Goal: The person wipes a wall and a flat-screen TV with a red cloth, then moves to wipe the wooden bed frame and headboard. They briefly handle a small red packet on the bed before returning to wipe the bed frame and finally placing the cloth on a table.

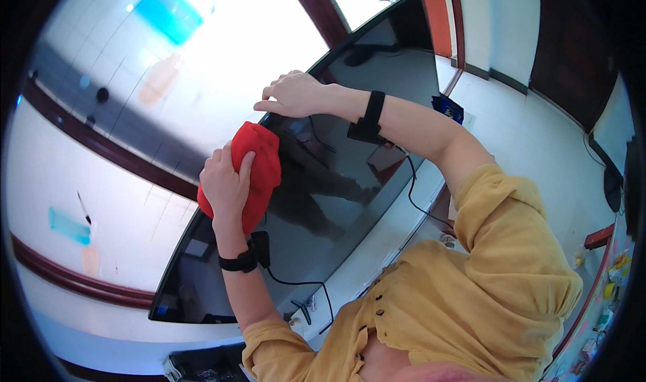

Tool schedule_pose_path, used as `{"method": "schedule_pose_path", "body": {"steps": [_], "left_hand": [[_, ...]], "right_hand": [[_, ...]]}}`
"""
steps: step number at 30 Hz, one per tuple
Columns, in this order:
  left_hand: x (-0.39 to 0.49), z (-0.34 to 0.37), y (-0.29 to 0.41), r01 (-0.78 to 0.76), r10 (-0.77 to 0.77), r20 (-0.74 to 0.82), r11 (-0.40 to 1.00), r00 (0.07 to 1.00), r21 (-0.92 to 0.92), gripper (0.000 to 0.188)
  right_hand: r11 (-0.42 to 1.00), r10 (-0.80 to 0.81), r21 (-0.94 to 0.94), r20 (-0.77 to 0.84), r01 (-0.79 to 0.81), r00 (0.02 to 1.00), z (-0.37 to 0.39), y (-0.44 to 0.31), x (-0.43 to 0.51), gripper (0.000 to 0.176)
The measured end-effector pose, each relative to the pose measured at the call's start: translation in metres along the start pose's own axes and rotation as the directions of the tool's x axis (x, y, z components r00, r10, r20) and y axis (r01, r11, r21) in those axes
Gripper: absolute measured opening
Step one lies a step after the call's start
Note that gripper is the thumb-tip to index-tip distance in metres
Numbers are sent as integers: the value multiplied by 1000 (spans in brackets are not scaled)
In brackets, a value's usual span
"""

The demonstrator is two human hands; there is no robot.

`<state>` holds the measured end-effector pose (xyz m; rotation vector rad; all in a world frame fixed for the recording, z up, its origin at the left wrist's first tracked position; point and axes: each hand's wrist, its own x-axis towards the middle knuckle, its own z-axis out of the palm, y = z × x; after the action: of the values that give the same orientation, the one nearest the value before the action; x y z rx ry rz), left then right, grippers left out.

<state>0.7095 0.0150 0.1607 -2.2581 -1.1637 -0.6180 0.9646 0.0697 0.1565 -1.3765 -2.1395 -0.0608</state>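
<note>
My left hand (pixel 224 182) presses a folded red cloth (pixel 258 180) at the upper edge of a large flat-screen television (pixel 323 180). The thumb lies on top of the cloth; part of the palm side is hidden. Further along that same edge, my right hand (pixel 295 94) holds the frame, with its fingers bent over the top and its thumb towards the cloth. Each wrist wears a black strap with a small box, and a black cable (pixel 414 185) runs from the right one. The glossy dark screen mirrors legs and parts of the room.
The television stands on a white ledge (pixel 363 261); one black foot (pixel 302 311) shows. Behind it are bright panels with dark red wooden strips (pixel 111 147). A dark blue packet (pixel 448 108) lies at the right, near pale floor tiles (pixel 525 144). A dark door (pixel 573 49) stands beyond.
</note>
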Motion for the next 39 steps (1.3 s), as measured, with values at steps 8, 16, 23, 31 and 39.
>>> {"method": "schedule_pose_path", "body": {"steps": [8,16,23,31,39], "left_hand": [[133,61,136,-76,70,68,993,995,87,54],[235,107,243,-127,104,178,984,979,123,56],[300,157,298,-229,216,96,962,972,151,62],[322,185,305,-306,309,-14,945,951,114,62],[333,201,304,-239,236,51,969,970,61,69]], "right_hand": [[993,39,-87,-387,-78,921,-73,168,-78,54],[991,134,93,-576,-98,806,-79,244,-150,47],[976,215,123,-616,-177,758,-88,304,-238,41],[490,793,740,-158,-461,589,-116,317,-339,44],[363,842,840,-111,-402,528,-88,306,-386,50]]}}
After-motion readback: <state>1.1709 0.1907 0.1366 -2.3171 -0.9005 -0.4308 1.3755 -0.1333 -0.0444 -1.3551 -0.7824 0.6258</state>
